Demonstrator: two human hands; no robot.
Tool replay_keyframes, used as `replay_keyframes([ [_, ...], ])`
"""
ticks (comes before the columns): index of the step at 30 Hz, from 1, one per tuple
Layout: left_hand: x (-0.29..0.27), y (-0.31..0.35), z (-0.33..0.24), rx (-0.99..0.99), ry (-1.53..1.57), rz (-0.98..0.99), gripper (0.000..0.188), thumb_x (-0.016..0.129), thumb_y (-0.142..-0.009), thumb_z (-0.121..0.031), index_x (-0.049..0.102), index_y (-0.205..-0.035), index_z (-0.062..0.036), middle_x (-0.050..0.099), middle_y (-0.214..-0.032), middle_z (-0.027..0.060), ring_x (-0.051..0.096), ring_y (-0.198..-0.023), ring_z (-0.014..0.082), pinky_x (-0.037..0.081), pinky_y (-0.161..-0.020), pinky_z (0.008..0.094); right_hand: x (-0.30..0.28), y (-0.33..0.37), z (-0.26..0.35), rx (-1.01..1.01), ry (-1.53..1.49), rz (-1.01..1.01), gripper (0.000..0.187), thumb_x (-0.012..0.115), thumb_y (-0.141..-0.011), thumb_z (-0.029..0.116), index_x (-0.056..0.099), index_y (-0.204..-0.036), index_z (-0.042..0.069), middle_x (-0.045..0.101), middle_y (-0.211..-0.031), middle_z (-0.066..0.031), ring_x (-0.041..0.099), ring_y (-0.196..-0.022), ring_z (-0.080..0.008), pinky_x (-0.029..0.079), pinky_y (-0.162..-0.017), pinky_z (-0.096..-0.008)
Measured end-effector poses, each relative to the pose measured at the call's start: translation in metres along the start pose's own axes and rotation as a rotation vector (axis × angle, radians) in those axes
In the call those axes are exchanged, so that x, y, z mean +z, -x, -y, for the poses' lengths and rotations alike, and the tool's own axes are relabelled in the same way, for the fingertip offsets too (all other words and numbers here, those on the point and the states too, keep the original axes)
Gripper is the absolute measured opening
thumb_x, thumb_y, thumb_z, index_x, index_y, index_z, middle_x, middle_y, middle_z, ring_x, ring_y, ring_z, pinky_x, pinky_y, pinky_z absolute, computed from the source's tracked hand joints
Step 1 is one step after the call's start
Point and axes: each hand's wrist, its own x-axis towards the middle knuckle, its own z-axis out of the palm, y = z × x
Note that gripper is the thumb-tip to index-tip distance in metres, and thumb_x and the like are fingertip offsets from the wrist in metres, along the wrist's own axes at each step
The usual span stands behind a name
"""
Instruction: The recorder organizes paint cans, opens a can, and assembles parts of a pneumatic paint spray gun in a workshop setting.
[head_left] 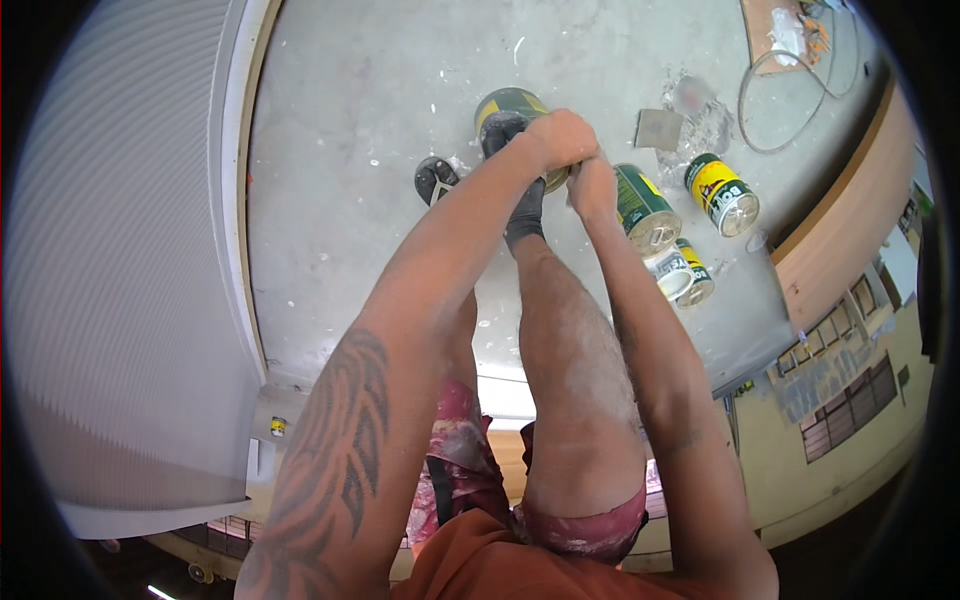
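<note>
Since both hands are bunched together at the green-and-yellow paint can [511,98], everything kinda hinges on how that can sits: it's down and left of the knuckles, with the left wrist crossed over it in view. Its long axis can't be pinned down with so much covered; one piece is seen past the shoe and another low rim between the wrists. The left hand [562,138] is set over its right side, the right hand [594,186] just beside that low rim, so neither can really be called nearer. Both are curled up, but the fingers are hidden, so whether the can or something else is being gripped can't be told.

The right foot's dark sock and shoe [524,216] are overlapped with the can too; on it or only against it, no idea. Right of the can, a taller green can [643,208] is partly cut off by the right hand, and a white tub [674,275] beyond that by the forearm. Farther right of the can, a yellow-labelled can [716,190] is seen uncovered.
</note>
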Motion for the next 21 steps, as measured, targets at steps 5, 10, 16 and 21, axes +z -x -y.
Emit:
replay_keyframes([
  [5,0.005,-0.001,-0.008,0.123,-0.077,-0.059,0.018,0.060,-0.080,-0.012,0.070,-0.094,-0.0153,0.069,-0.091,0.0062,0.068,-0.093,0.0279,0.057,-0.077,0.0390,0.003,0.010,0.000,0.107,-0.094,-0.042,0.020,0.060,-0.088,0.010,0.064,-0.102,-0.004,0.065,-0.103,-0.0267,0.062,-0.096,-0.0469,0.049,-0.082,-0.0528],
  [10,0.000,-0.002,0.009,0.190,-0.019,-0.097,0.019,0.060,-0.080,-0.011,0.069,-0.095,-0.0159,0.069,-0.090,0.0060,0.068,-0.093,0.0275,0.057,-0.076,0.0391,0.009,0.004,0.004,0.176,-0.051,-0.066,0.019,0.060,-0.089,0.010,0.064,-0.100,-0.005,0.065,-0.100,-0.0271,0.063,-0.093,-0.0464,0.049,-0.081,-0.0523],
  [16,0.007,-0.011,0.014,0.159,-0.037,-0.039,0.018,0.059,-0.080,-0.011,0.069,-0.094,-0.0154,0.070,-0.091,0.0064,0.068,-0.092,0.0281,0.057,-0.075,0.0402,0.020,-0.009,0.001,0.144,-0.131,-0.157,0.018,0.060,-0.087,0.008,0.064,-0.100,-0.004,0.065,-0.099,-0.0271,0.062,-0.093,-0.0463,0.049,-0.080,-0.0513],
  [21,0.002,-0.025,0.025,0.183,-0.074,-0.020,0.014,0.061,-0.079,-0.013,0.070,-0.090,-0.0134,0.070,-0.091,0.0059,0.069,-0.091,0.0280,0.056,-0.076,0.0405,0.021,-0.021,-0.015,0.074,-0.183,-0.129,0.019,0.060,-0.087,0.007,0.064,-0.099,-0.006,0.064,-0.099,-0.0284,0.062,-0.092,-0.0469,0.049,-0.080,-0.0514],
])
